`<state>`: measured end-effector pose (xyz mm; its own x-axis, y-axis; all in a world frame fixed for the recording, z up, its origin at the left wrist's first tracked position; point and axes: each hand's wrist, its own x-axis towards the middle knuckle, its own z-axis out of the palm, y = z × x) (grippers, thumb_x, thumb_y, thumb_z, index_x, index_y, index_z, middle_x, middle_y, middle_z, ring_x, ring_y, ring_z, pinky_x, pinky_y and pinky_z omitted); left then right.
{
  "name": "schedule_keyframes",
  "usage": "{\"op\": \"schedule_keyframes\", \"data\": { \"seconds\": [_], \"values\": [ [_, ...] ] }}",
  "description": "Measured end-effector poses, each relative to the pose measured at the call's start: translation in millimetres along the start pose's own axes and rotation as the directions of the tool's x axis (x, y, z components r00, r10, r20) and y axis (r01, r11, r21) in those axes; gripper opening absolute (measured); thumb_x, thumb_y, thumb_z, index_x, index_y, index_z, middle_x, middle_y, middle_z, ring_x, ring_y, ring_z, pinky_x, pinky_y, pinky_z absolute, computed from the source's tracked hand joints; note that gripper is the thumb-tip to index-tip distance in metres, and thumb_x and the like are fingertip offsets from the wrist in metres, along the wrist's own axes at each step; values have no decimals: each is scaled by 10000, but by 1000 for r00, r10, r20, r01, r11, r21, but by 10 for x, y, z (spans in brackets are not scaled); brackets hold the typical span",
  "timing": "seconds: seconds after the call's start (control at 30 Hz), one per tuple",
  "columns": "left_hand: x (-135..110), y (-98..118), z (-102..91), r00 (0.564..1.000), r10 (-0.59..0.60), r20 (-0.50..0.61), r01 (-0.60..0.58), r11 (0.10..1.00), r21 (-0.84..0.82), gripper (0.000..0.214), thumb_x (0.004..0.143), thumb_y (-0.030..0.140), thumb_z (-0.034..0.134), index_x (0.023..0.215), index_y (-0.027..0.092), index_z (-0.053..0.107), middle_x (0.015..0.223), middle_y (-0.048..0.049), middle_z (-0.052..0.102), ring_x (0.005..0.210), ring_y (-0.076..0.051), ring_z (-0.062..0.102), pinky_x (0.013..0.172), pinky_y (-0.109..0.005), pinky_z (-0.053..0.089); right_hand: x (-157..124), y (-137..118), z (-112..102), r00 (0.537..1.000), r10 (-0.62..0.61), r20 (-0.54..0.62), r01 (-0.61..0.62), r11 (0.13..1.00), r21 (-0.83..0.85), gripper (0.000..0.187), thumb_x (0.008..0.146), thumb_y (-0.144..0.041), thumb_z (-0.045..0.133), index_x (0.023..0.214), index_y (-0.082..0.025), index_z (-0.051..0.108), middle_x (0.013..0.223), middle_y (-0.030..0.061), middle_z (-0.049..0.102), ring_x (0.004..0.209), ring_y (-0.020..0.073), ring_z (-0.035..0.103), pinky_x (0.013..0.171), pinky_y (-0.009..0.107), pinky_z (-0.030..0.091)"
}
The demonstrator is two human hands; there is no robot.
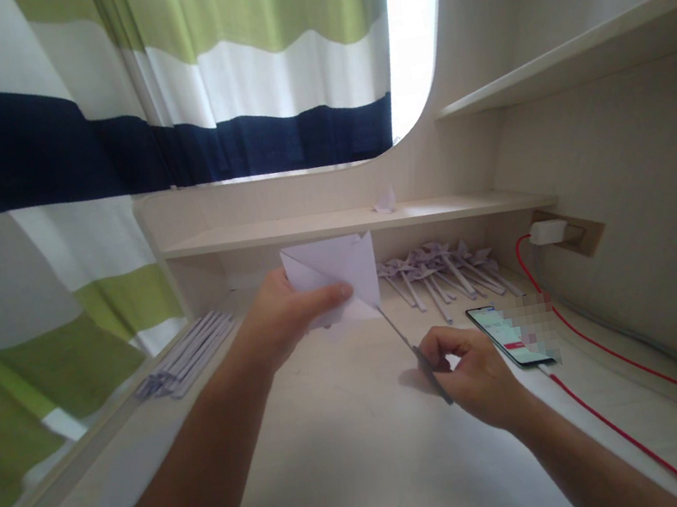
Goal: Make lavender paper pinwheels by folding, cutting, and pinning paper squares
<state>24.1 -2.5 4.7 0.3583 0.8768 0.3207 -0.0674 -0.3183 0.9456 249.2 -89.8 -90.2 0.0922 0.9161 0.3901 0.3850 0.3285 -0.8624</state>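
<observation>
My left hand (287, 311) pinches a square of white paper (343, 261), thumb across its front and fingers behind. Diagonal lines run over the sheet, and a slit shows near its upper right corner. A pair of scissors (429, 373) is in my right hand (474, 374), with fingers in the handles. Its blades (394, 324) point up and left, their tips at the paper's lower right corner. Whether the blades are apart cannot be made out.
Paper pinwheels on rolled sticks (439, 266) lie at the back right, and rolled paper sticks (190, 358) at the left. A phone (504, 338) with a red cable (625, 434) is on the right. A folded paper piece (385, 200) sits on the low shelf (307, 226). White paper (133, 478) lies front left.
</observation>
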Motion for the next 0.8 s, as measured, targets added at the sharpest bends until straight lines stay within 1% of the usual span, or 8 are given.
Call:
{"op": "schedule_keyframes", "data": {
  "seconds": [0.17, 0.33, 0.67, 0.8],
  "values": [
    [8, -8, -8, 1000, -8, -9, 8, 1000, 14, 272, 627, 265, 896, 821, 128, 764, 606, -8, 673, 511, -126, 572, 500, -238, 464, -3, -21, 1, 1000, 15, 9, -16, 1000, 27, 447, 623, -415, 915, 548, -206, 527, 535, -37, 487, 525, 121, 402, 483, 267, 315],
    [13, -11, -19, 1000, 2, 10, -2, 1000, 1, 251, 641, 267, 896, 808, 132, 766, 607, -5, 672, 522, -121, 578, 498, -224, 462, 0, -11, 1, 1000, 14, 14, -14, 999, 44, 467, 618, -415, 919, 547, -208, 507, 528, -45, 476, 518, 114, 390, 485, 265, 308],
    [12, -3, -8, 1000, -14, -24, 14, 1000, 13, 257, 626, 271, 900, 809, 139, 776, 629, -24, 693, 559, -150, 620, 518, -244, 494, 3, 18, 1, 1000, 6, -5, -6, 1000, 14, 493, 622, -441, 927, 549, -209, 497, 536, -44, 470, 529, 115, 383, 488, 264, 305],
    [20, -15, -16, 1000, -11, -19, 11, 1000, 20, 252, 634, 268, 892, 820, 139, 781, 650, -34, 708, 554, -150, 619, 514, -245, 497, 5, 0, 1, 1000, -7, -3, 7, 1000, -7, 459, 630, -425, 920, 554, -210, 523, 541, -37, 492, 533, 122, 404, 486, 263, 324]
  ]
}}
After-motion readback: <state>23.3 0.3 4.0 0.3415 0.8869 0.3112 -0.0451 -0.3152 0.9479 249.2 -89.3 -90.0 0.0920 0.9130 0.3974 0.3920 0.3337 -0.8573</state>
